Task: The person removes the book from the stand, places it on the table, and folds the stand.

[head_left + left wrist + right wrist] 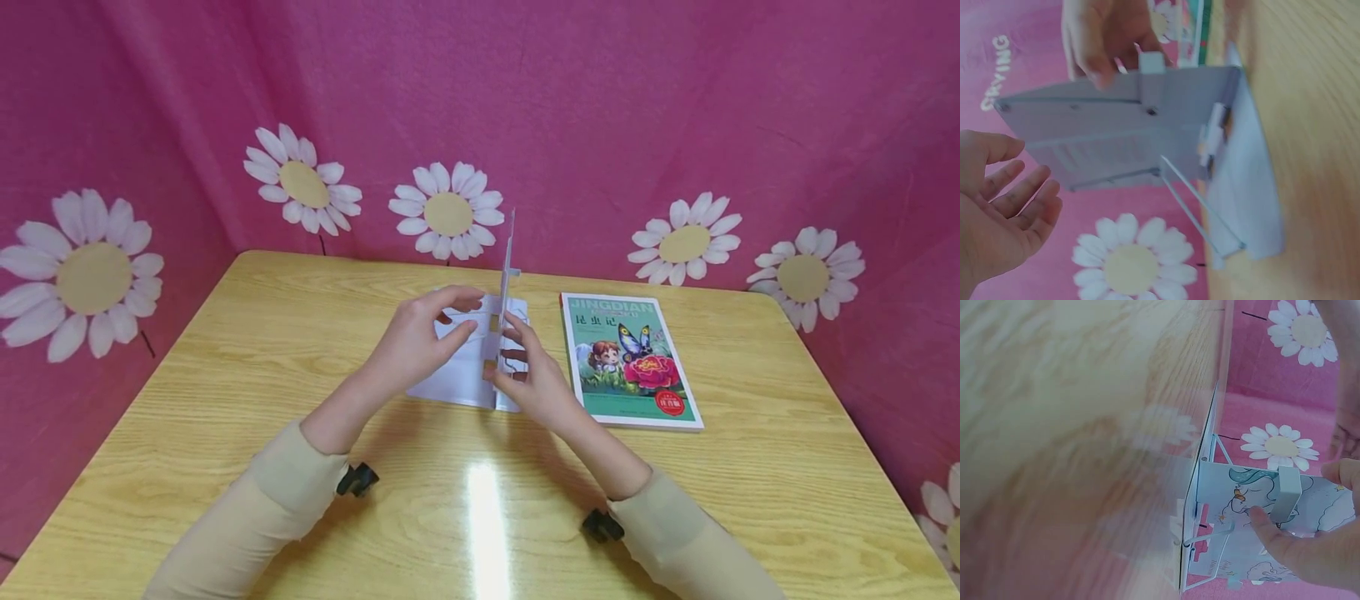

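A pale folding book stand has one panel raised upright over its flat base panel on the table. Thin wire legs run between the two panels on the side facing my left hand. My right hand grips the near edge of the upright panel, thumb and fingers on opposite sides of it. On its right-hand face a unicorn print and a small pale clip show in the right wrist view. My left hand is beside the panel's left face, fingers loosely bent, holding nothing.
Right of the stand lies a green children's book with a butterfly and a flower on its cover. The wooden table backs onto a pink curtain printed with large white daisies. A dark wrist mount hangs below the left sleeve.
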The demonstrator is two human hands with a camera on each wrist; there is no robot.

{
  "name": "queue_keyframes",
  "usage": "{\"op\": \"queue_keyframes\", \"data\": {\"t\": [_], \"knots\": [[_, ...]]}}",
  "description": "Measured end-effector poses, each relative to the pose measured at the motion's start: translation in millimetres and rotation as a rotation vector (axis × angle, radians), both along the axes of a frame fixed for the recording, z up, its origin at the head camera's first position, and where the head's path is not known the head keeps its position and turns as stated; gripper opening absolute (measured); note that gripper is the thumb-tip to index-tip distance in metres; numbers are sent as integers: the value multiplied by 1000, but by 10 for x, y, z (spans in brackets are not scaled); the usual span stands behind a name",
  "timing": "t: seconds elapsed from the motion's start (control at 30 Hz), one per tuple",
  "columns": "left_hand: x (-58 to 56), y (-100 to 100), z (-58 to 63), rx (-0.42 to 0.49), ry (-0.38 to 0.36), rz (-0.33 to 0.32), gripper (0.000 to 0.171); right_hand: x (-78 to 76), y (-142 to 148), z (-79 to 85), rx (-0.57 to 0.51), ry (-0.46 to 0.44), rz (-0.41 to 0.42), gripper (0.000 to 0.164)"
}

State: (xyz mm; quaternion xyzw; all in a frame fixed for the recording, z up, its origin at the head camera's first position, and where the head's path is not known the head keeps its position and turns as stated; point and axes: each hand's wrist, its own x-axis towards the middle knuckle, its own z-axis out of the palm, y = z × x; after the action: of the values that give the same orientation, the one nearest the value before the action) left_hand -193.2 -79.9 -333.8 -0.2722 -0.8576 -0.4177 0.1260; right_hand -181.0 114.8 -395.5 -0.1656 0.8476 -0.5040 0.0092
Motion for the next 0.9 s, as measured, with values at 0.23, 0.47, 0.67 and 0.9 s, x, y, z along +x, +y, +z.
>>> {"op": "queue_keyframes", "data": {"t": [0.23, 0.47, 0.67, 0.9], "knots": [[-146, -89, -182, -61, -78, 30, 49, 8, 53, -14, -28, -27, 2, 80], [-374, -165, -398, -113, -149, -14, 68, 12, 94, 0, -34, -58, 0, 81], [-621, -249, -604, -184, -229, -65, 81, 9, 124, -16, -73, -67, 19, 79], [-821, -327, -759, -256, -344, -109, 93, 14, 140, -15, -94, -62, 21, 79]]}}
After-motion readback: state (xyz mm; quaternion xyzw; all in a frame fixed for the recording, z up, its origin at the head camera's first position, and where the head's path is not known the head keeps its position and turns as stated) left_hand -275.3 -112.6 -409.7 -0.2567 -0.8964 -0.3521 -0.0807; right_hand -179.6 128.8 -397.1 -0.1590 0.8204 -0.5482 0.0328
